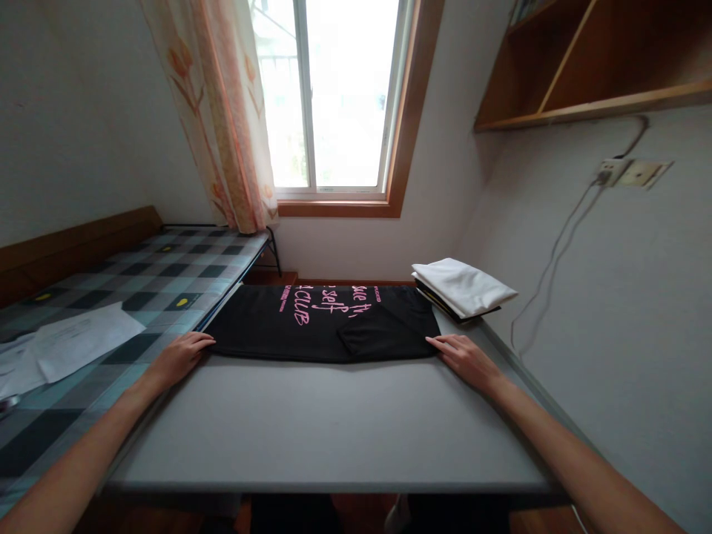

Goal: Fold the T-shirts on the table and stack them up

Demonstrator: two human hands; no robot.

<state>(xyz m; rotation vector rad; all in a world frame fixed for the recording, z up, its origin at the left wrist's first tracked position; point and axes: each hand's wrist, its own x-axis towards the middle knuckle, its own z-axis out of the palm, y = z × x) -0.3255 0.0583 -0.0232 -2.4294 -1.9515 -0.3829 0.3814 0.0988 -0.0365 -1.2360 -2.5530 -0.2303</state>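
Observation:
A black T-shirt (pixel 328 322) with pink lettering lies folded lengthwise across the far half of a grey table (pixel 334 430). My left hand (pixel 181 356) rests flat at the shirt's near left corner, fingers stretched out and touching the cloth. My right hand (pixel 464 360) lies flat at the near right corner, fingers extended to the fabric's edge. Neither hand grips anything.
A stack of folded clothes with a white one on top (pixel 461 288) sits at the table's far right corner. A bed with a checked cover (pixel 144 274) and white papers (pixel 72 345) stands to the left. Ahead are a window and curtain (pixel 222 111); a wooden shelf (pixel 589 67) hangs upper right.

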